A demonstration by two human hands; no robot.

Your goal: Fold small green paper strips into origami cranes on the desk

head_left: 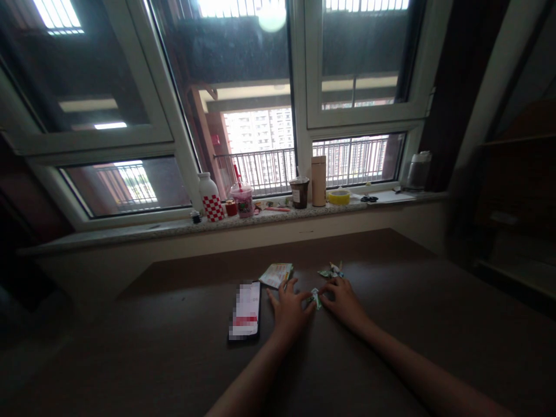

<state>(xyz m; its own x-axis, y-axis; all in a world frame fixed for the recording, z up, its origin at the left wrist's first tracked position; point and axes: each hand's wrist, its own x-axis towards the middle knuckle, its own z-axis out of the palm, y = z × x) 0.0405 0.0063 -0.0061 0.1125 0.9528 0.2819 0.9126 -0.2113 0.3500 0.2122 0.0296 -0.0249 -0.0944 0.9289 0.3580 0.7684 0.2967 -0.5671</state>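
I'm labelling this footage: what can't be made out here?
In the head view:
Small patterned piece: full shape, too small, partly covered by the left hand and right hand.
Phone: part of its screen, pixelated.
Printed paper: wording, too small, blurred.
Forearms: upper ends, cut off by the bottom edge.

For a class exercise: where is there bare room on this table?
Bare table shows left of the phone and right of the right hand. Crowded: the middle, with the left hand, printed paper, small patterned piece and crumpled scraps.
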